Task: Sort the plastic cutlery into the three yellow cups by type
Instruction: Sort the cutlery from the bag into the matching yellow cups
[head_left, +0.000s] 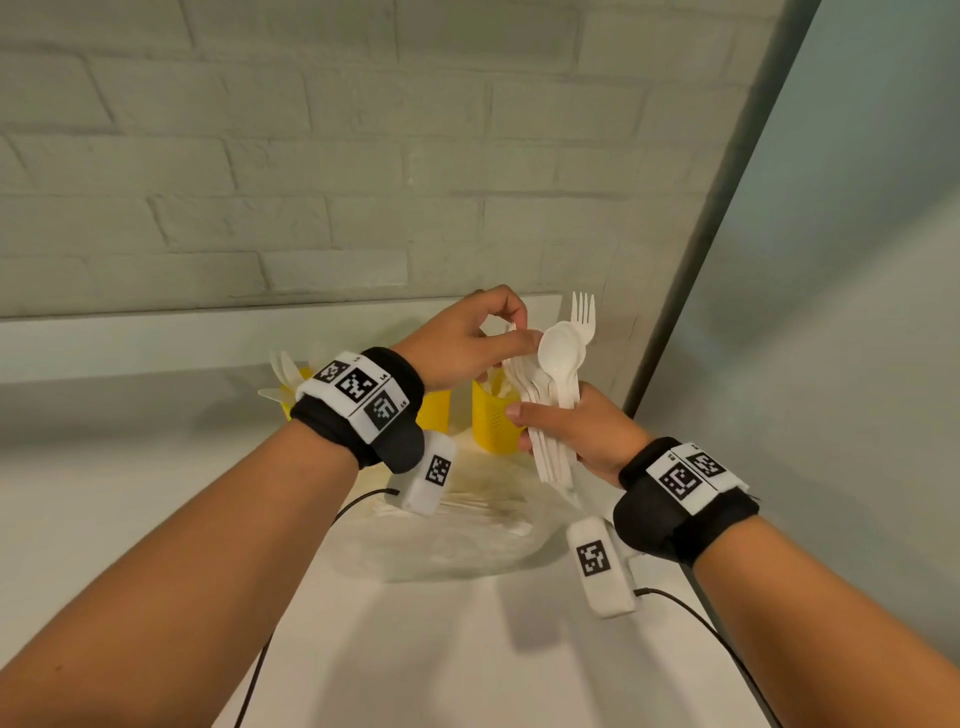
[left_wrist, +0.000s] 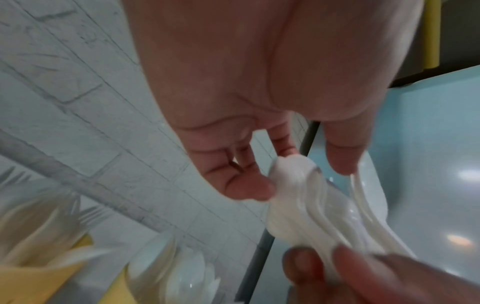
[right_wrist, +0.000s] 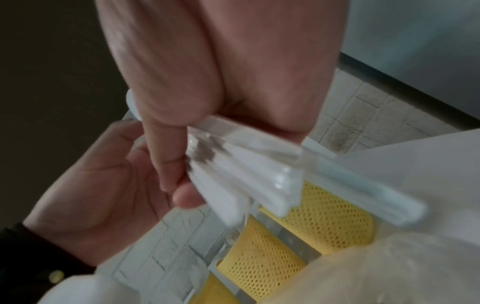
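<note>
My right hand (head_left: 540, 421) grips a bundle of white plastic cutlery (head_left: 553, 431) by the handles, held upright above the table. Spoon bowls (head_left: 561, 351) top the bundle and one fork (head_left: 583, 312) sticks up behind them. My left hand (head_left: 514, 332) reaches in from the left and pinches the spoon bowls (left_wrist: 293, 205) at their tips. Three yellow mesh cups stand by the wall: the left cup (head_left: 288, 402) holds white cutlery, the middle cup (head_left: 435, 410) is half hidden by my left wrist, and the right cup (head_left: 493, 423) sits just behind the bundle. The handles (right_wrist: 246, 174) fan out below my right palm.
A clear plastic bag (head_left: 457, 535) with more white cutlery lies on the white table (head_left: 441, 649) in front of the cups. A brick wall (head_left: 311, 156) runs behind and a pale blue panel (head_left: 857, 312) closes the right side. Sensor cables trail off both wrists.
</note>
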